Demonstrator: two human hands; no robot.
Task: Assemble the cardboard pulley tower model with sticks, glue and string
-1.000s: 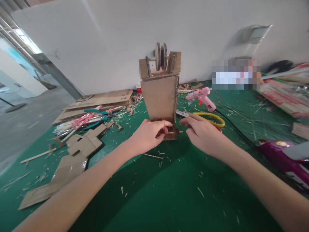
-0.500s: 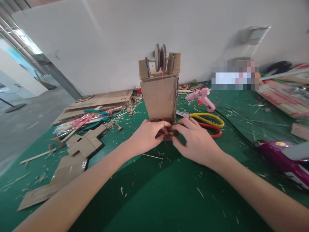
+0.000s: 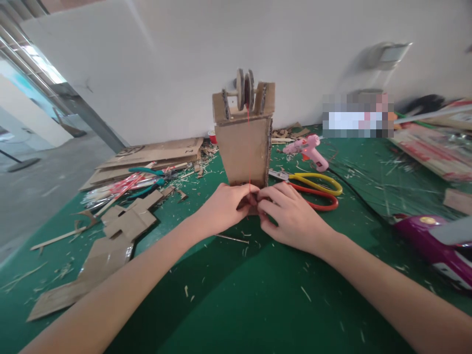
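A cardboard tower stands upright on the green table, with a spool of cardboard discs on a stick across its top. From the spool a red string runs straight down the front to my fingers. At the tower's foot my left hand pinches the string's lower end between thumb and fingertips. My right hand meets it there, its fingertips closed together against the left ones. What the right fingers grip is hidden. A small cardboard part shows just below the fingers.
Scissors with yellow and red handles lie right of the tower, near a pink glue gun with a black cord. Teal-handled pliers and cardboard pieces lie left. A thin metal rod lies in front; a purple tool sits far right.
My right hand has moved slightly left, and its fingertips have closed in on my left fingertips. The loose string end below the hands no longer shows. The tower stays put.
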